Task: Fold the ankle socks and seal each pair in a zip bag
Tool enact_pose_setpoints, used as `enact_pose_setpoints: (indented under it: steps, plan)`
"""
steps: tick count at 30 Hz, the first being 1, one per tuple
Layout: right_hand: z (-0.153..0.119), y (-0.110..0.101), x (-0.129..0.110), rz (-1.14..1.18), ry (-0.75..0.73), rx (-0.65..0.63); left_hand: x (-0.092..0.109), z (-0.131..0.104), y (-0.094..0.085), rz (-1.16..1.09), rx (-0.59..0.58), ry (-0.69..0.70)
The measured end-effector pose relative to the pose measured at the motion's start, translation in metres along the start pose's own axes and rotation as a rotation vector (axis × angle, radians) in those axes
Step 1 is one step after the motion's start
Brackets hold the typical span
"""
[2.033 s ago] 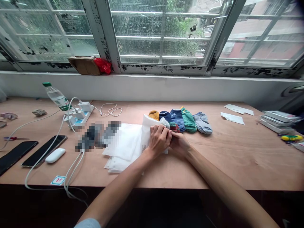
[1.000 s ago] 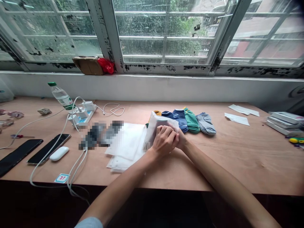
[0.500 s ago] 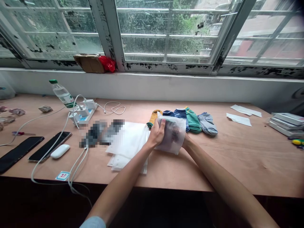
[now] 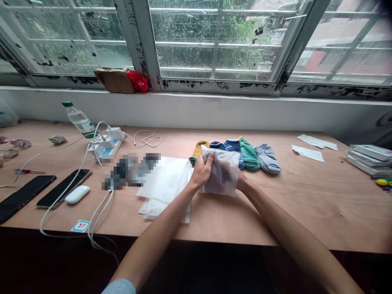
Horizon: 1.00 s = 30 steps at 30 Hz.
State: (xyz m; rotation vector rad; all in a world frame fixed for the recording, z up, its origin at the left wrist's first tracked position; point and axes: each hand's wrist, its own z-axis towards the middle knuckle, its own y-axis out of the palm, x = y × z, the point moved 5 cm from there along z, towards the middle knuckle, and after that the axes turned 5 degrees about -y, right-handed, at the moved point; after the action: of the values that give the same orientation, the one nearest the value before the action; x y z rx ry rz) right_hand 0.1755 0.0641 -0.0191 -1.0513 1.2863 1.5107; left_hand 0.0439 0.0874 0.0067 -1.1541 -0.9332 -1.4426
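My left hand (image 4: 202, 170) is closed on the left side of a frosted plastic bag (image 4: 225, 175), its thumb pressed on the front. Something dark shows dimly through the bag, along with small printed text. My right hand (image 4: 241, 179) is at the bag's right side, mostly behind it, so its fingers are hidden. Just beyond the bag lie folded socks in a row: a yellow sock (image 4: 199, 150), blue ones (image 4: 232, 145), a green sock (image 4: 250, 157) and a grey-blue sock (image 4: 268, 159). A stack of similar frosted bags (image 4: 165, 179) rests beside my left forearm.
Left on the table are a power strip (image 4: 108, 151) with cables, a bottle (image 4: 80, 121), two phones (image 4: 65, 188), a white mouse-shaped object (image 4: 77, 194) and pixelated items. White paper slips (image 4: 308, 153) and stacked flat cases (image 4: 370, 157) sit right, before the window wall.
The bag has shifted slightly and its lower right corner now sits more squarely, with the dark contents spread wider inside. My left hand keeps its hold; the socks have not moved.
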Motion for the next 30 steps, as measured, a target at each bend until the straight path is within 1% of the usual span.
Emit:
enact_pose_setpoints:
  steps: [3, 6, 9, 12, 16, 19, 21, 22, 24, 26, 28, 30]
  plan:
    - [-0.005, -0.002, 0.003, -0.067, 0.048, -0.126, 0.005, 0.002, -0.007, -0.031, 0.086, 0.047]
    - [-0.009, -0.007, 0.005, -0.173, 0.029, -0.183, 0.005, 0.002, -0.009, -0.024, 0.134, 0.06]
    - [-0.01, -0.011, 0.007, -0.215, -0.081, -0.151, 0.003, 0.0, -0.008, 0.007, 0.152, 0.025]
    - [-0.009, -0.009, 0.012, -0.231, -0.173, -0.134, 0.0, -0.003, -0.008, 0.004, 0.182, -0.013]
    - [-0.008, -0.006, 0.019, -0.263, -0.204, -0.081, -0.004, -0.005, -0.006, -0.031, 0.175, -0.058]
    - [-0.01, -0.004, 0.018, -0.182, -0.166, -0.057, -0.009, -0.003, -0.003, -0.057, 0.107, -0.11]
    - [-0.013, -0.002, 0.014, -0.11, -0.088, -0.09, -0.011, -0.002, -0.002, -0.08, 0.059, -0.123]
    - [-0.014, 0.0, 0.012, -0.083, -0.032, -0.129, -0.01, -0.001, -0.002, -0.092, 0.044, -0.121]
    - [-0.019, 0.004, 0.008, -0.056, 0.08, -0.231, -0.008, 0.001, -0.003, -0.114, 0.041, -0.107]
    - [-0.022, 0.005, 0.004, -0.052, 0.134, -0.303, -0.006, 0.002, -0.005, -0.121, 0.052, -0.093]
    - [-0.023, 0.002, 0.003, -0.046, 0.133, -0.317, -0.004, 0.002, -0.006, -0.111, 0.066, -0.076]
    - [-0.023, -0.001, 0.005, -0.035, 0.129, -0.292, -0.001, 0.001, -0.006, -0.094, 0.075, -0.05]
